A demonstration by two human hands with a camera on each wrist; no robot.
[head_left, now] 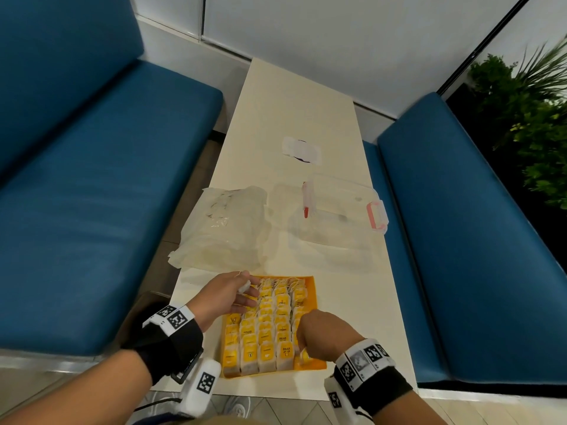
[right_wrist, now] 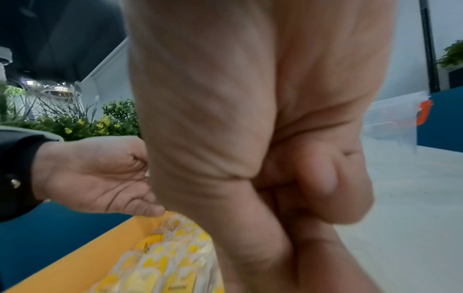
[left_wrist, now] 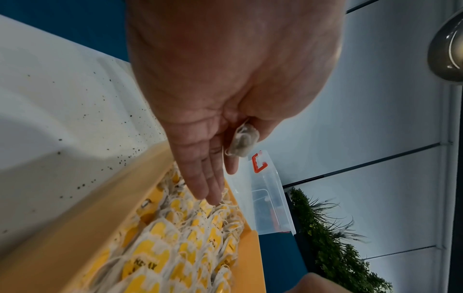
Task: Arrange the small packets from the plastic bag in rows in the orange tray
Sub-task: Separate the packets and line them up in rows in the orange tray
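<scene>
The orange tray [head_left: 310,291] lies at the table's near end, filled with rows of small packets [head_left: 265,338] with yellow tags and white strings. My left hand [head_left: 247,290] hovers over the tray's far left corner and pinches a small white packet [head_left: 244,286] between thumb and forefinger; the left wrist view shows this packet [left_wrist: 244,142] above the rows [left_wrist: 175,247], the other fingers straight. My right hand [head_left: 304,351] is curled down at the tray's near right corner, gripping a yellow-tagged packet [head_left: 306,357]. The crumpled plastic bag [head_left: 224,228] lies beyond the tray.
A clear plastic box [head_left: 337,216] with red clasps stands right of the bag. A small white object [head_left: 302,148] lies farther up the narrow table [head_left: 291,102]. Blue benches [head_left: 107,194] flank both long sides, and plants [head_left: 527,118] stand far right.
</scene>
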